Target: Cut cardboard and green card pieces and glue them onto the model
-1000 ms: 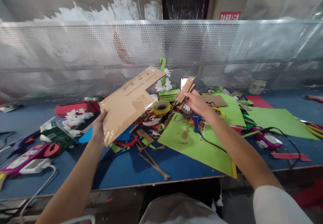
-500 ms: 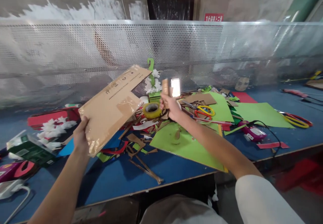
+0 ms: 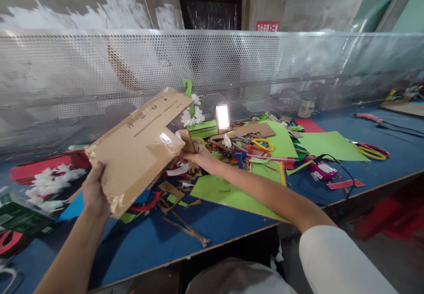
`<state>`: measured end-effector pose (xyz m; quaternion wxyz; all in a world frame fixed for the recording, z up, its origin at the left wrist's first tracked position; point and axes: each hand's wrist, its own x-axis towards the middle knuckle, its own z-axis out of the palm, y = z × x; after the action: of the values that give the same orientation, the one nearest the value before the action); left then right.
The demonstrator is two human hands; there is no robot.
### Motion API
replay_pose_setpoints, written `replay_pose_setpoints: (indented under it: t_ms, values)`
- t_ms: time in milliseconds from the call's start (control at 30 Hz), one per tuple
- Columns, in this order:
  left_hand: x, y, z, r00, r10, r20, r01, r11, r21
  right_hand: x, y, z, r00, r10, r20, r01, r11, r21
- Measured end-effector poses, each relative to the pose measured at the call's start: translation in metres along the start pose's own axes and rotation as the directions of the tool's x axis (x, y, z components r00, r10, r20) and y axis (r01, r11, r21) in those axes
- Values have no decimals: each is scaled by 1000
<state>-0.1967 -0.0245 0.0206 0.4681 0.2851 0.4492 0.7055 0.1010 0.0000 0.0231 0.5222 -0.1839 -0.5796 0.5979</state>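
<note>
My left hand grips a large flat cardboard piece by its lower left edge, thumb on top. The piece has a step cut from its right side, printed marks and shiny clear tape. My right hand is closed on a small brown cardboard strip, held up beside the large piece's right corner. Whether the two touch I cannot tell. Behind them stands a green cardboard shape with white crumpled tufts on a green base.
Cardboard scraps and green sheets cover the blue table. Yellow-orange scissors, a blue-handled tool, a purple device with a cord and more scissors lie rightward. A perforated metal screen stands behind.
My right hand has moved left and slightly down with the small cardboard strip, up to the large piece's edge. The view has turned a little to the right.
</note>
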Motion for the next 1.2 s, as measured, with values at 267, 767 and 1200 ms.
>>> replay_pose_setpoints:
  t_ms: [267,767,1200]
  values:
    - [-7,-2,18,984,172,48,-167,982,-89,-17,-10,-23,981,126,-150,-110,988,107]
    - [-4,-1,14,982,187,20,-183,976,-116,-19,-10,-43,901,298,-316,-217,939,265]
    - [-6,3,15,986,168,-3,-167,980,-107,-23,-7,-64,933,154,-325,-133,987,87]
